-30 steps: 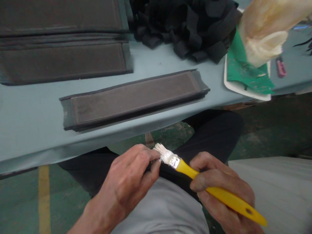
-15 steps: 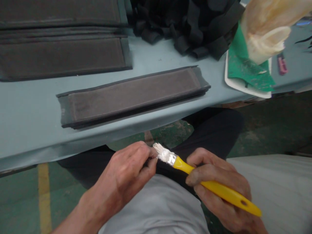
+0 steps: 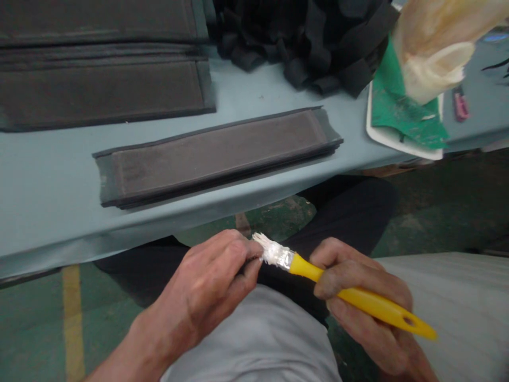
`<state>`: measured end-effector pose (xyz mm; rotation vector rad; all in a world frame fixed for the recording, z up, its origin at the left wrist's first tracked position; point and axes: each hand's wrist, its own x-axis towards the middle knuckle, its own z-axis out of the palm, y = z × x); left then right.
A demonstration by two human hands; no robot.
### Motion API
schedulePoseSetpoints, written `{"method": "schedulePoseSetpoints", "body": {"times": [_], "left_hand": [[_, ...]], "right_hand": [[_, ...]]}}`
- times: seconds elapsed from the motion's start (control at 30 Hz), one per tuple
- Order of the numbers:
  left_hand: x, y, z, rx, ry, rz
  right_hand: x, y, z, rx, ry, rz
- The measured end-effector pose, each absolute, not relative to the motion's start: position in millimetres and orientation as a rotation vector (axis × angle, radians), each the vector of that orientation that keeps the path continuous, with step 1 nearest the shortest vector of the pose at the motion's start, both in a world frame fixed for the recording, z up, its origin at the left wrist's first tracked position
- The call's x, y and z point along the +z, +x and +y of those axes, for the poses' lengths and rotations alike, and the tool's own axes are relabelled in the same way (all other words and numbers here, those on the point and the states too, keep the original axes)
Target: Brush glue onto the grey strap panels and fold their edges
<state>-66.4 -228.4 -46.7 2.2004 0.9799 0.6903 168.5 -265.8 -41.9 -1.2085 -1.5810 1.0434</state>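
A yellow-handled paintbrush (image 3: pixel 368 303) is gripped in my right hand (image 3: pixel 366 302), fingers and thumb wrapped round its handle. Its bristles (image 3: pixel 272 251) are caked with something white and point up to the left, below the table's front edge. At the bristles' left side, my left hand (image 3: pixel 217 276) is closed, with thumb and forefinger pinching at them. The fingertips partly hide that contact. Beyond both hands, a stack of long dark fabric strips (image 3: pixel 222 151) lies slanted on the table.
The blue-grey table (image 3: pixel 43 185) also bears larger dark panels (image 3: pixel 103 93) and a heap of black strips (image 3: pixel 302 45). At right stand a crusted pale container (image 3: pixel 433 58), a green sheet on a white tray (image 3: pixel 371 130), and a small pink object (image 3: pixel 461 106).
My right hand and the paintbrush have shifted slightly to the right, and the handle's end has risen. My left hand stays at the bristles, having moved only a little.
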Motion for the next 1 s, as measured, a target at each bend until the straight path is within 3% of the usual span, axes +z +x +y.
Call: {"method": "schedulePoseSetpoints", "body": {"times": [0.73, 1.0], "left_hand": [[-43.8, -63.1, -215.5, 0.484, 2.384, 0.89], [-48.0, -67.3, -215.0, 0.659, 2.161, 1.347]], "right_hand": [[-39.6, 171.9, -255.3, 1.098, -1.165, -1.713], [-36.6, 164.3, -274.6, 0.983, -1.227, -1.558]]}}
